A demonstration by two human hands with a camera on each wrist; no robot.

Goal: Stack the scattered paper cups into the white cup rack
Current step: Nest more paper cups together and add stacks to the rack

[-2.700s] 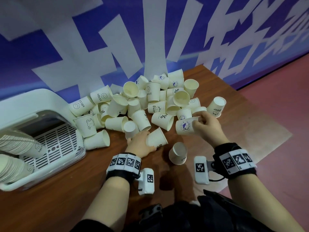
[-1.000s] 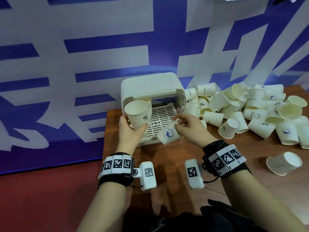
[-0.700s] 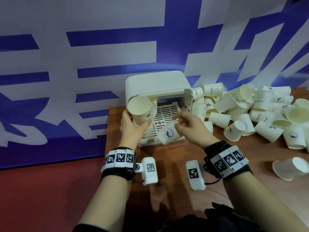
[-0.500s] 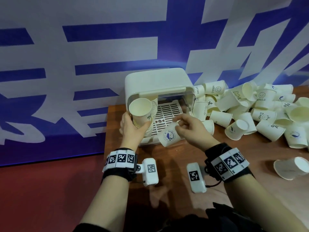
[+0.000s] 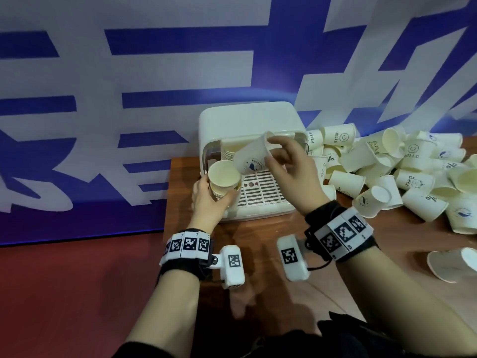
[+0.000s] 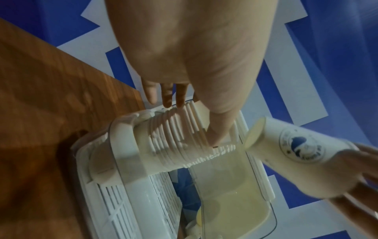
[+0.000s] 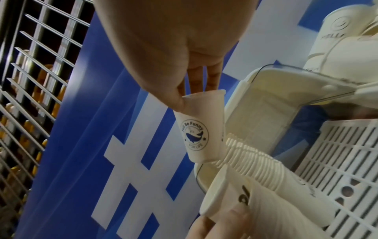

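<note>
While the left hand (image 5: 209, 200) keeps gripping the nested cup stack (image 5: 224, 178) in the white cup rack (image 5: 247, 122), the right hand (image 5: 289, 164) has lifted its pinched whale-logo cup (image 5: 251, 157) above it, loose cups (image 5: 402, 174) heaped on the tabletop (image 5: 271, 254) right of the rack.

White cup rack (image 5: 247, 120): rounded white plastic housing with a clear flap at its open front and a slotted white tray floor, standing at the table's left end against the blue-and-white backdrop.

Nested cup stack (image 6: 175, 139): many cream paper cups lying on their side in the rack's left part, mouth toward the viewer; left hand (image 5: 209, 202) grips its front end.

Whale-logo cup (image 5: 251, 157): single cream cup with a blue round emblem, tilted, pinched by right hand (image 5: 289, 164) just above the stack's mouth.

Scattered cups (image 5: 402, 171): heaped right of the rack, mostly tipped over, several printed "HELLO" or "%".
</note>
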